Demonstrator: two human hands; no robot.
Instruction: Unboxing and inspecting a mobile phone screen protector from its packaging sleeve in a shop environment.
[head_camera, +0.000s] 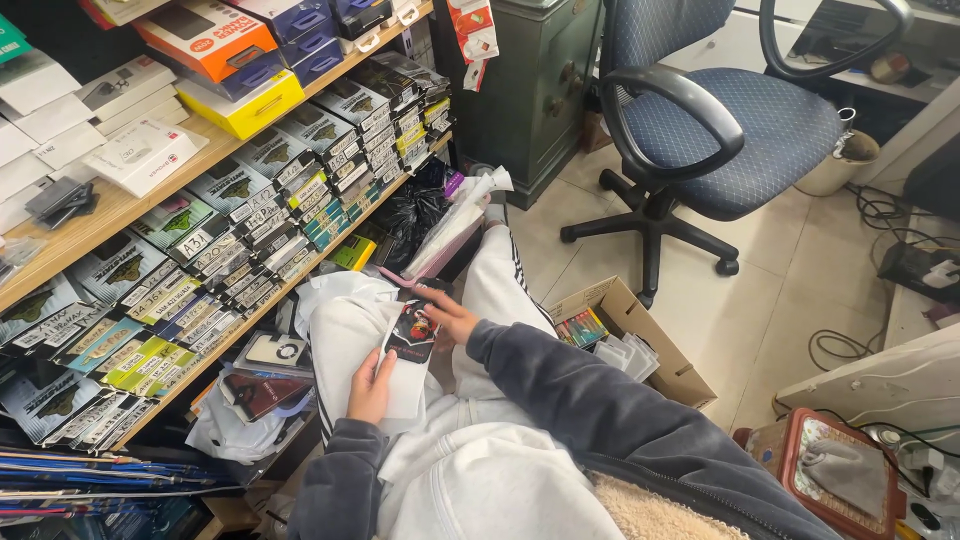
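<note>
A cramped shop corner with a pale tiled floor (800, 280), seen from the head camera: wooden shelves (120, 205) run up the left side, two boards in view, packed with rows of small boxed packets (250, 190) too many and too overlapped to count, and larger orange, yellow and blue boxes (240, 60) on the upper board. One blue office chair (720, 130) stands behind, its back cut off by the top edge. The person sits with white trousers (500, 290) stretched out, feet hidden behind a clear plastic bag (455, 225). The left hand (370, 385) is curled around the lower edge of a flat white packet (405, 350) with a dark printed top, held over the lap; the right hand (452, 318) pinches its upper right edge, fingers partly hidden behind it. One open cardboard box (640, 335) sits on the floor to the right, its contents hard to make out. A red tray (840, 470) is cut off at the bottom right.
</note>
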